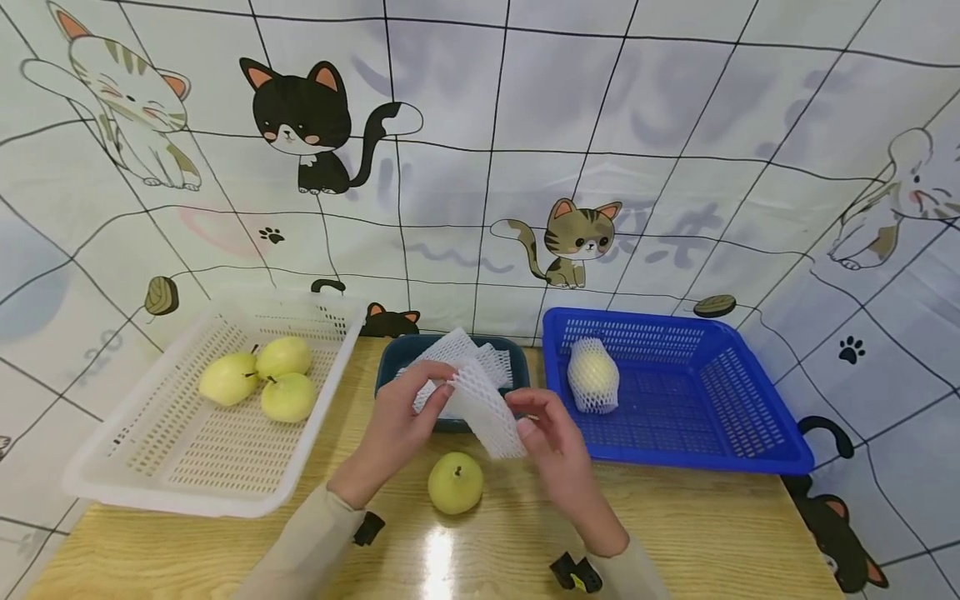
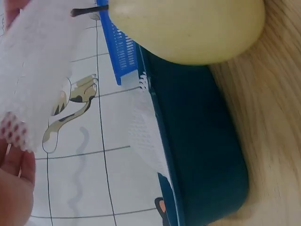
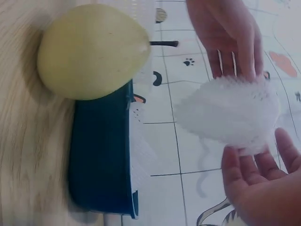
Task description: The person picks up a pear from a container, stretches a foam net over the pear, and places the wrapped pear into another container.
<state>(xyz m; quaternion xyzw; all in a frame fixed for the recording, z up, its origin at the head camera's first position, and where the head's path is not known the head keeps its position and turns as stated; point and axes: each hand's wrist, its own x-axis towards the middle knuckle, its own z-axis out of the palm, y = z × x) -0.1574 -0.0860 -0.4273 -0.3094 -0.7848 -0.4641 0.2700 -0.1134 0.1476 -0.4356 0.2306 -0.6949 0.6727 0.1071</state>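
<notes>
My left hand (image 1: 397,425) pinches one end of a white foam net sleeve (image 1: 486,410) between thumb and fingers. At the other end, the fingers of my right hand (image 1: 557,454) hold the sleeve's edge; in the right wrist view the sleeve (image 3: 230,113) spans both hands. Below it a yellow-green pear (image 1: 456,483) stands on the table, stem up, touched by neither hand. Just behind the hands is a dark teal bin (image 1: 388,365) with more foam net sleeves (image 1: 495,365) inside. The pear (image 3: 94,52) looms large and bare in the right wrist view.
To the left, a white plastic basket (image 1: 187,500) holds 3 bare pears (image 1: 288,397). On the right, a blue basket (image 1: 675,458) contains a pear in a foam net (image 1: 593,375). A cat-patterned cloth (image 1: 450,167) hangs behind the wooden table (image 1: 705,533).
</notes>
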